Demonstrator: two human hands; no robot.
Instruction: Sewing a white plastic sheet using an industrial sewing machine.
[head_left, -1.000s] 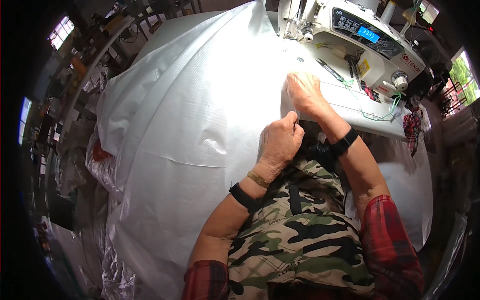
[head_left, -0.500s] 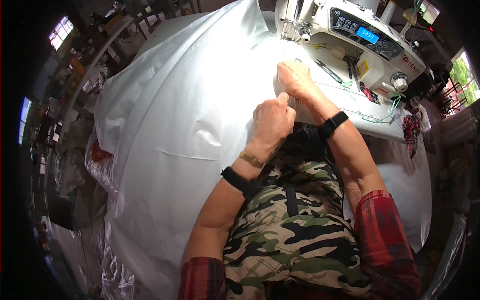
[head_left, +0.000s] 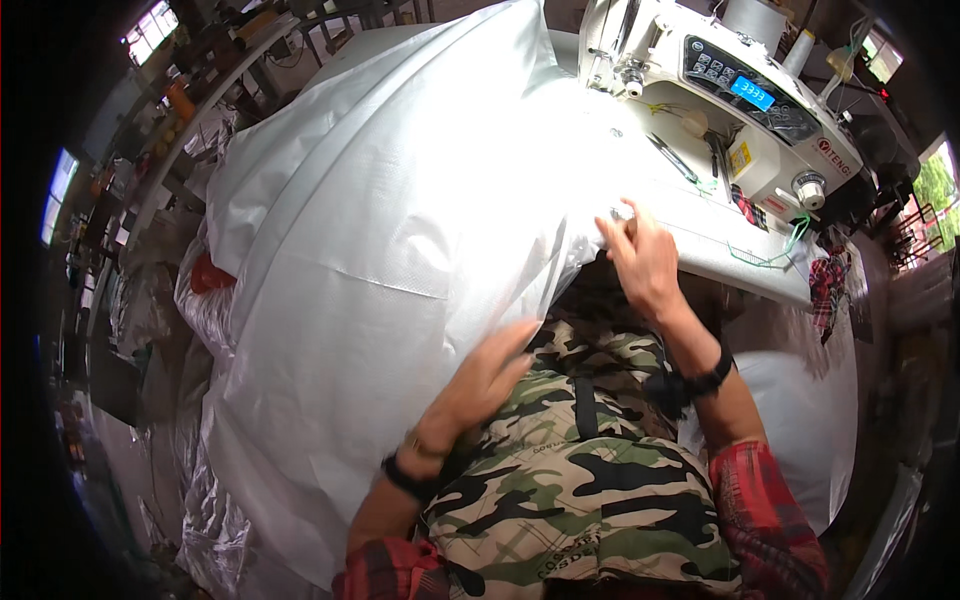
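Note:
A large white woven plastic sheet [head_left: 350,230] spreads in folds over the table on my left and hangs down in front of me. My left hand [head_left: 482,385] lies low against its near edge, fingers stretched out and somewhat blurred. Higher up, at the table's front edge, my right hand [head_left: 648,262] has its thumb and fingers at the sheet's right edge, where creases run together toward the fingertips. Beyond that hand stands a white sewing machine [head_left: 765,105] with a lit blue display; glare washes out the sheet near its needle area.
Dark tweezers or snips [head_left: 672,158] and green thread [head_left: 770,258] lie on the machine bed. A plaid cloth scrap [head_left: 828,290] hangs off the table's right corner. Spools [head_left: 798,52] top the machine. Shiny plastic material [head_left: 205,310] is heaped at far left.
My left hand has opened from a fist and dropped down and left along the sheet. My right hand has drawn back from near the needle area toward me, and the sheet's edge has shifted.

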